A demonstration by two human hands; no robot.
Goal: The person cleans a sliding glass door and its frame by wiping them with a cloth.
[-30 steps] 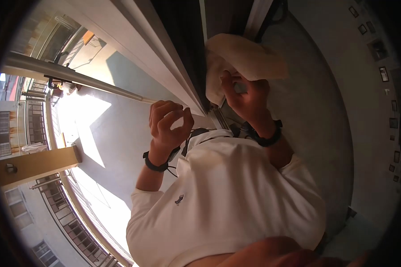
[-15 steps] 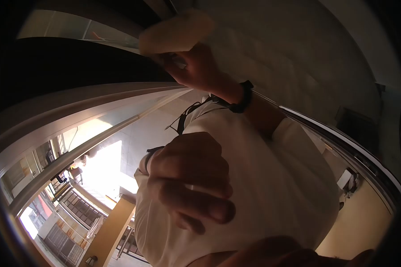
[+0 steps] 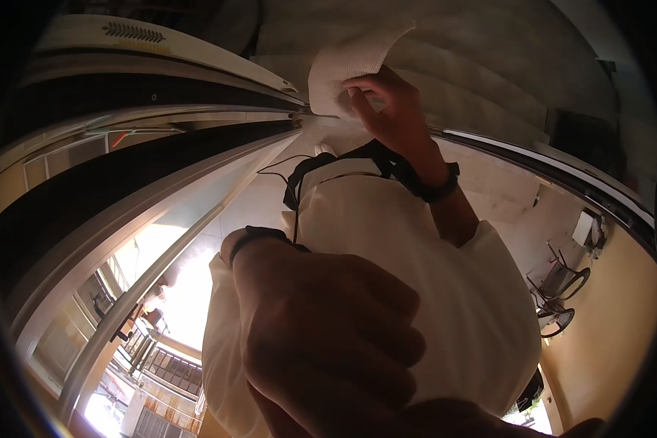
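Observation:
In the upper middle, my right hand is closed on a pale, ribbed cloth. The cloth hangs beside the inner end of the dark door frame. A dark band circles that wrist. My left hand is close to the camera, in front of the white shirt, with its fingers curled into a fist. Anything inside the fist is hidden. A dark band is on the left wrist too.
Long door or window rails run along the left, with a bright opening and railings beyond. A metal track crosses on the right. Past it stands a dark-framed chair near a yellow wall.
My right hand has moved right and slightly down with the cloth, which now hangs more spread out. My left hand has come nearer the camera and its fingers have curled tighter.

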